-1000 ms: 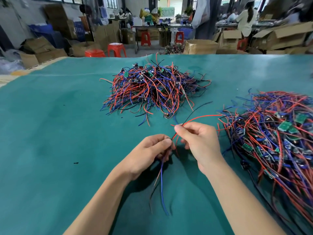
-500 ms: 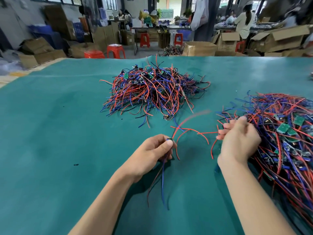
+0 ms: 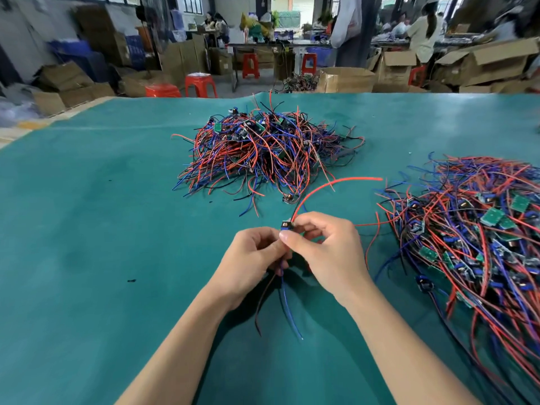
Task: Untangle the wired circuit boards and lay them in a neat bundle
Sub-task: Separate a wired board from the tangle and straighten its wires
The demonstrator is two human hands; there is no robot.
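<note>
Over the green table mat (image 3: 87, 229), my left hand (image 3: 251, 258) grips a small bundle of wired circuit boards (image 3: 285, 225), its blue and dark wires hanging down toward me. My right hand (image 3: 327, 249) pinches a board at the top of that bundle, and a red wire (image 3: 336, 184) arcs up and to the right from it. A tangled heap of red, blue and black wired boards (image 3: 263, 153) lies further back in the middle. A second, larger heap with green boards (image 3: 479, 235) lies to the right.
Beyond the table's far edge stand cardboard boxes (image 3: 344, 80), red stools (image 3: 201, 84) and work tables with people. A small dark speck (image 3: 131, 280) lies on the mat to the left.
My right hand went right to the large heap, then came back to my left hand with a wired board. Both hands now meet at the bundle.
</note>
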